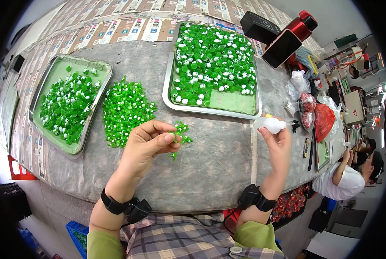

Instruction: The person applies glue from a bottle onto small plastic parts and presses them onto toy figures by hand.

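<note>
My left hand (146, 146) has its thumb and forefinger pinched on a small green plastic piece, mostly hidden by the fingertips. Just beyond them, a few loose green pieces (182, 131) lie on the grey table cover. A small white squeeze bottle (270, 125) with a yellow tip is tilted to the left in my right hand (279, 142). Left of my left hand spreads a heap of green pieces (128, 110) with pale spots. Behind my hands stands a metal tray (219, 111), lined in green and filled with green pieces bearing white, eye-like balls.
A second lined tray (104, 69) at the left holds similar green-and-white pieces. At the back right are a black box (259, 26), a phone (282, 48) and a red bottle (303, 26). Plastic bags (324, 121) lie right; another person (346, 177) sits beyond.
</note>
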`<act>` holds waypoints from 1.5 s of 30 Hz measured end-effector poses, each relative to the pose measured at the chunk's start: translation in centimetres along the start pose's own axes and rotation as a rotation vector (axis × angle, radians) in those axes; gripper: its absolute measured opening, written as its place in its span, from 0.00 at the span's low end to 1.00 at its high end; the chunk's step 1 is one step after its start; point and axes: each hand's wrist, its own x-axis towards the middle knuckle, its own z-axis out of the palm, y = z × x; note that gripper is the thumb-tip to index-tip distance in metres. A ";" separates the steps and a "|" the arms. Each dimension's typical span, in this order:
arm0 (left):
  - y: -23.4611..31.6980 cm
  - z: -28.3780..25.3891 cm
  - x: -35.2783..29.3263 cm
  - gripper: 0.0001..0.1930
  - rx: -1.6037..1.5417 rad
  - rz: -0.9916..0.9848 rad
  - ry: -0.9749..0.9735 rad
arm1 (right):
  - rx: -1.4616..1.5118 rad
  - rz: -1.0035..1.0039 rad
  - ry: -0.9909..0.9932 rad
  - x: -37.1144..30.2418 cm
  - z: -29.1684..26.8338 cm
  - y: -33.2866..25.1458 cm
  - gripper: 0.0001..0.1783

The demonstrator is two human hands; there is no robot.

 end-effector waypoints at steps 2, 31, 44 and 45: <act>0.0 -0.2 -0.1 0.07 -0.078 -0.043 -0.013 | 0.163 -0.079 0.007 -0.6 1.8 -2.8 0.18; -0.7 -0.8 0.2 0.05 -0.263 -0.098 -0.090 | 0.084 -0.601 -0.058 -3.0 7.9 -6.0 0.23; -0.7 -0.7 0.2 0.07 -0.238 -0.108 -0.069 | 0.168 -0.571 0.013 -2.8 8.1 -5.8 0.22; -0.7 -0.7 0.2 0.07 -0.238 -0.109 -0.069 | 0.139 -0.585 0.005 -2.8 8.0 -5.8 0.22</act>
